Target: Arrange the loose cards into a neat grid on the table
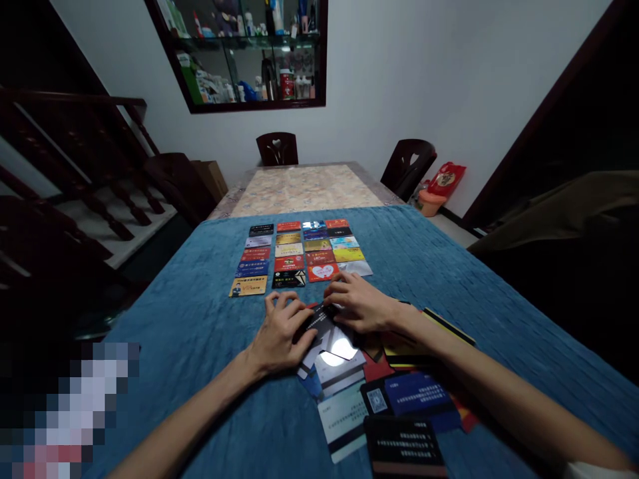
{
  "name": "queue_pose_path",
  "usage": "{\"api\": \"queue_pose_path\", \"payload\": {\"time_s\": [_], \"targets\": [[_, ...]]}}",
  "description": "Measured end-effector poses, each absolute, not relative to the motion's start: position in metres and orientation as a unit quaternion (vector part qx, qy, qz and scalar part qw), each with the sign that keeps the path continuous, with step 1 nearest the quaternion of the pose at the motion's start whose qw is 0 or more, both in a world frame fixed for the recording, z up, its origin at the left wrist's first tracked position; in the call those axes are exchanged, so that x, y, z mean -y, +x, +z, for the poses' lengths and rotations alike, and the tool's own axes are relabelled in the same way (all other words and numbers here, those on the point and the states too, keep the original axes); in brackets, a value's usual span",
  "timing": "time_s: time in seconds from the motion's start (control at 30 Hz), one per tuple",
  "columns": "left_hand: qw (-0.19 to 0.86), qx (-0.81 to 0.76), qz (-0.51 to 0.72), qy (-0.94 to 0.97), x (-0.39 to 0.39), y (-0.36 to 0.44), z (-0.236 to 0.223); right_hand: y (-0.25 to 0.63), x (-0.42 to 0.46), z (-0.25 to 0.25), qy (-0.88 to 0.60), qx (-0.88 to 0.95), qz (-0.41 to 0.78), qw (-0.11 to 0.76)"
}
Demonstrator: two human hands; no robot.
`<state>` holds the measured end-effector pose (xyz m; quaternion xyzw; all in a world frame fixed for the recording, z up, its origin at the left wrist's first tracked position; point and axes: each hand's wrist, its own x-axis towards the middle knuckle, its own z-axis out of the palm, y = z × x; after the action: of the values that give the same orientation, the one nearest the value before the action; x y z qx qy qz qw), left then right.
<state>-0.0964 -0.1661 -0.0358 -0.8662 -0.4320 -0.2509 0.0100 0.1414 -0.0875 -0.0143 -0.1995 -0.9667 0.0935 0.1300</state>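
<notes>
My left hand [282, 332] rests at the left edge of a loose pile of plastic cards, fingers curled and thumb on a dark card [322, 323]. From the other side my right hand [360, 303] bends its fingers over the far end of that same card. Whether its fingertips pinch other cards below is hidden. Under and nearer than the hands lie a shiny silver-white card [343, 342], a pale green card [343, 419], a blue card [417, 392] and a black card [404, 442], overlapping. A yellow and black card [449, 326] shows beyond my right forearm.
Beyond my hands, several cards lie in four columns on the blue cloth [200, 319], among them a gold card [248, 286] and a red card with a white heart [322, 272]. Wooden chairs [277, 148] surround the table. A stair railing [74, 100] is at left.
</notes>
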Motion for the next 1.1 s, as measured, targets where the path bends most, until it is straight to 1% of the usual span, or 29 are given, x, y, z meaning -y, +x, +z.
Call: {"api": "queue_pose_path", "payload": {"time_s": [0.33, 0.6, 0.97, 1.1], "targets": [[-0.006, 0.427, -0.237, -0.872, 0.1705, -0.0972, -0.0378, 0.1386, 0.0930, -0.0141, -0.192, 0.969, 0.116, 0.102], [-0.007, 0.418, -0.243, -0.875, 0.1686, -0.0965, -0.0381, 0.1390, 0.0898, -0.0162, -0.178, 0.972, 0.113, 0.106], [0.011, 0.383, -0.293, -0.876, 0.1659, -0.0966, -0.0352, 0.1403, 0.0915, -0.0169, -0.144, 0.970, 0.131, 0.149], [0.020, 0.364, -0.315, -0.876, 0.1638, -0.0986, -0.0318, 0.1389, 0.0924, -0.0195, -0.134, 0.969, 0.121, 0.171]]}}
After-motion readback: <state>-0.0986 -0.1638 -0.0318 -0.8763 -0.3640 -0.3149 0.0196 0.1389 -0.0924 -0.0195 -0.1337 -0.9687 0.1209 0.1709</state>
